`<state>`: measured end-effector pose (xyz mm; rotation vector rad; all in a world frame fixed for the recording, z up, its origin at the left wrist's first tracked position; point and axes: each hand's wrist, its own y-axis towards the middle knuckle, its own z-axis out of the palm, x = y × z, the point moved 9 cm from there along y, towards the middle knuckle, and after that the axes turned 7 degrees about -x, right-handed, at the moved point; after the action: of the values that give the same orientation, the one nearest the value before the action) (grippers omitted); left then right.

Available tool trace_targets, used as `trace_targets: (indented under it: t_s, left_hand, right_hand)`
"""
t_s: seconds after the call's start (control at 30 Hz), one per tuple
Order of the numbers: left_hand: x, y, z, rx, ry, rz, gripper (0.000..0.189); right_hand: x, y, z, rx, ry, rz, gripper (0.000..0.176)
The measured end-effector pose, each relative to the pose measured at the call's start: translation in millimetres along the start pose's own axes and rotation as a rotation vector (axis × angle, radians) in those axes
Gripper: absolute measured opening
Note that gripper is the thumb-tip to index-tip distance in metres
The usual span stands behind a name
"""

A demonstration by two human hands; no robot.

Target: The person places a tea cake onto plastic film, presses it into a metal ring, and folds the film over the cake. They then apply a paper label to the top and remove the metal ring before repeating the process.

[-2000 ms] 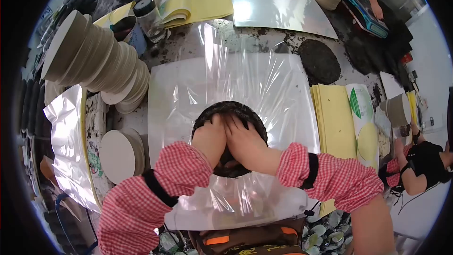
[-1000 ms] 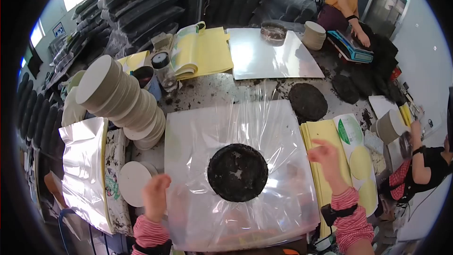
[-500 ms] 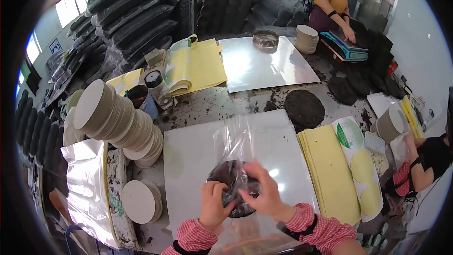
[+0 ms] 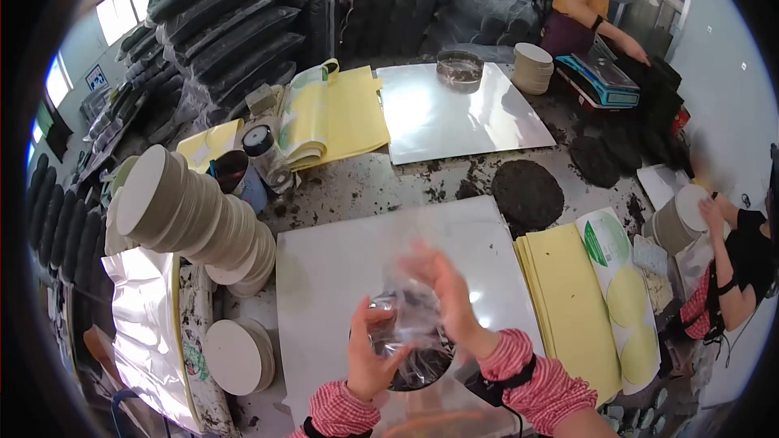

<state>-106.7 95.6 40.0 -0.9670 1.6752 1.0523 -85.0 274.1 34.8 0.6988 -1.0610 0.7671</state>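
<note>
And there's the dark cake (image 4: 428, 367) under bunched clear film (image 4: 414, 312) on the white sheet (image 4: 324, 264)! Left hand (image 4: 369, 361) at its left, fingers half-open; right hand (image 4: 448, 292) blurred above, grip unclear. Yellow sheets (image 4: 565, 300) lie right of the cake.

Workshop, with stacked black bags (image 4: 219, 24) behind worktable (image 4: 341, 186).

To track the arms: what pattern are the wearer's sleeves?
Sleeves are red-and-white checked, best in head view.
</note>
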Motion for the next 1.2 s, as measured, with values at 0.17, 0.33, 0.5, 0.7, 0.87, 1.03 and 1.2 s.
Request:
trace_targets:
  t_s: [0.17,0.33,0.5,0.7,0.87,1.03,1.2]
  left_hand:
    - [-26.8,0.8,-12.6,-0.037,0.034,0.329,0.044]
    - [-2.4,-6.0,24.0,0.155,0.642,0.262,0.027]
    - [-19.1,-20.4,33.3,0.4,0.734,0.373,0.074]
    - [-10.3,-29.3,44.1,0.465,0.879,0.399,0.079]
    - [-6.5,-23.9,48.9,0.534,0.871,0.327,0.083]
    - [-9.1,-24.1,48.2,0.541,0.888,0.326,0.084]
    - [-13.7,-25.7,48.3,0.536,0.874,0.337,0.083]
  right_hand:
    - [2.6,-50.6,27.9,0.515,-0.097,-0.291,0.017]
    - [17.0,-57.3,39.5,0.344,-0.957,-0.467,0.014]
    - [2.6,-57.8,31.8,0.329,-1.124,-0.344,0.018]
    - [10.8,-54.3,43.4,0.299,-1.067,-0.498,0.023]
    - [75.6,-12.8,-67.0,0.007,-1.089,-0.681,0.01]
    - [76.9,21.2,-319.6,-0.364,-1.869,-0.49,0.02]
    - [56.7,13.6,-344.5,-0.332,-1.972,-0.588,0.028]
